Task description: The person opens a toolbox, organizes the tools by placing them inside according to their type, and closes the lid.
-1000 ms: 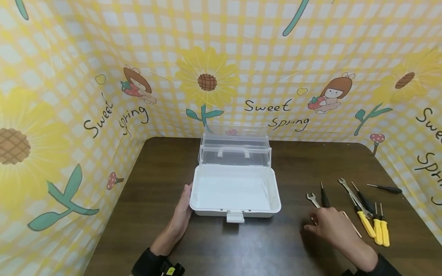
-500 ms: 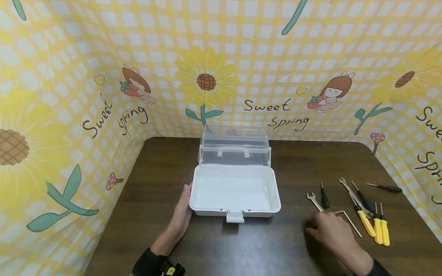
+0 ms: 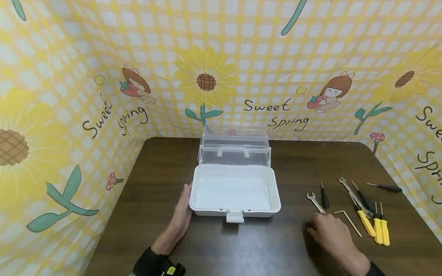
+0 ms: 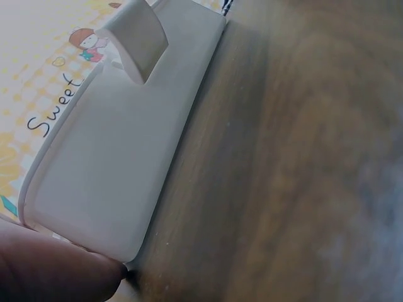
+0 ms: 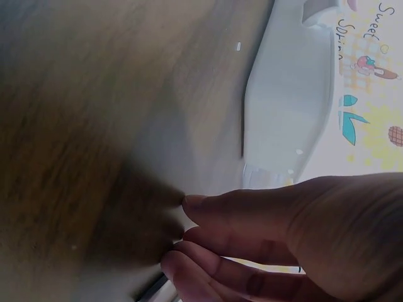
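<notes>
Fingers of the left hand lie along the left wall of the box, laid against it rather than wrapped round it; in the left wrist view one digit touches a near corner and the others are out of sight. The box sits on the table in front of the person, its clear lid tipped back behind it and its latch jutting from the near wall. It looks like thin, stiff plastic, so likely light, smooth and apt to slide if bumped; a flat hand on a side wall should steady it. The lid seems the fragile part, the latch a poor handle.

Right of the box, well apart from it, lies the wrench, forked end away from the person, the rest hidden under the right hand. That hand's fingers bend down to the table, thumb near the fingertips; whether they pinch the shank I cannot tell. Probably steel, it should be rigid, dense and slick, and awkward to lift from flat; mid-shank, by the narrow edges, looks the best hold. A screwdriver beside the forked end and a hex key right of it could snag a wide grasp.
</notes>
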A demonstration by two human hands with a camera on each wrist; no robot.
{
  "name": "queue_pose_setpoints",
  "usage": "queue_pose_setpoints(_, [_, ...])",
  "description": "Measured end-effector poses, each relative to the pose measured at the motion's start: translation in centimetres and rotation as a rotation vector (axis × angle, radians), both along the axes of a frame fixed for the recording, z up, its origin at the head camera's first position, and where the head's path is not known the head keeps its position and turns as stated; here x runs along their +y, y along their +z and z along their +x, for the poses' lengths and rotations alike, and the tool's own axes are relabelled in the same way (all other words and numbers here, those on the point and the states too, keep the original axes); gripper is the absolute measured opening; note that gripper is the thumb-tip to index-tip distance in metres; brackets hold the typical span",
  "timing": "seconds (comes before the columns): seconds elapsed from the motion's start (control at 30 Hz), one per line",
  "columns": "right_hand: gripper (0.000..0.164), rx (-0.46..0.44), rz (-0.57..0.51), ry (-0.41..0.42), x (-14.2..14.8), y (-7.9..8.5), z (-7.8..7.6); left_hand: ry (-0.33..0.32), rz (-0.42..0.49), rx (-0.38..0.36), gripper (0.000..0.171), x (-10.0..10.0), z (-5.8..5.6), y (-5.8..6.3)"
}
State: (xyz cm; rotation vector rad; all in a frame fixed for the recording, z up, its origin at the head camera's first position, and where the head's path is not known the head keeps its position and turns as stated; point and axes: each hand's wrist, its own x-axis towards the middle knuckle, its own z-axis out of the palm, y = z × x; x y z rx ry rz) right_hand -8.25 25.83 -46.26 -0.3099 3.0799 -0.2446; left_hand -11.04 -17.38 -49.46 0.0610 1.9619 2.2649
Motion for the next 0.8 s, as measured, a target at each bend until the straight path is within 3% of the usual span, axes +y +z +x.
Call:
queue_pose_setpoints(0.17, [0.029, 0.022, -0.006, -0.018, -0.1, 0.1, 0.2, 0.005, 0.002, -0.003, 0.084, 0.1, -0.1, -0.1])
queue_pose_setpoints(0.43, [0.031, 0.173, -0.006, -0.033, 0.6, -0.1, 0.7, 0.019, -0.005, -0.008, 0.086, 0.1, -0.2, -0.2])
queue_pose_setpoints(0.8, [0.029, 0.110, -0.023, -0.083, 1.1, -0.7, 0.7, 0.016, -0.006, -0.002, 0.086, 0.1, -0.2, -0.3])
